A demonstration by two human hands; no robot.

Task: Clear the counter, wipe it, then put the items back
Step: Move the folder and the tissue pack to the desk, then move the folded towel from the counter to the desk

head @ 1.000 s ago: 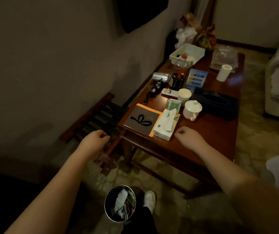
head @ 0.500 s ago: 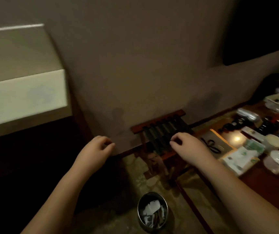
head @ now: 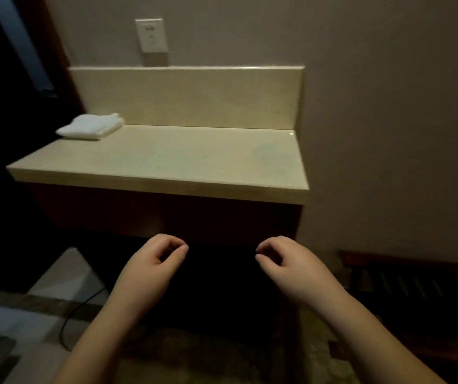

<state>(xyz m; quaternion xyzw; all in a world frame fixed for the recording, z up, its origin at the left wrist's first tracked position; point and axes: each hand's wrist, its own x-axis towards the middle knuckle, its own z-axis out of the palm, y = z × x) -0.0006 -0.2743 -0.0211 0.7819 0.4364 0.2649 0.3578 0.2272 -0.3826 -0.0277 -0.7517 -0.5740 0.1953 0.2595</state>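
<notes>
A beige stone counter [head: 167, 162] with a low backsplash fills the middle of the head view. A folded white cloth [head: 90, 126] lies on its back left corner. Both of my hands hang in front of the counter's dark cabinet, below the front edge. My left hand [head: 153, 261] has loosely curled fingers and holds nothing. My right hand [head: 289, 261] is the same, fingers loosely curled and empty. Neither hand touches the counter.
A wall socket [head: 151, 36] sits above the backsplash. A dark wooden slatted rack [head: 416, 289] stands low at the right. A black cable [head: 81, 309] runs across the floor at the lower left. A dark doorway edge is at the far left.
The view has swung left from the wooden table with its items to the beige counter. Both hands stayed empty and now hang closer together in front of the counter.
</notes>
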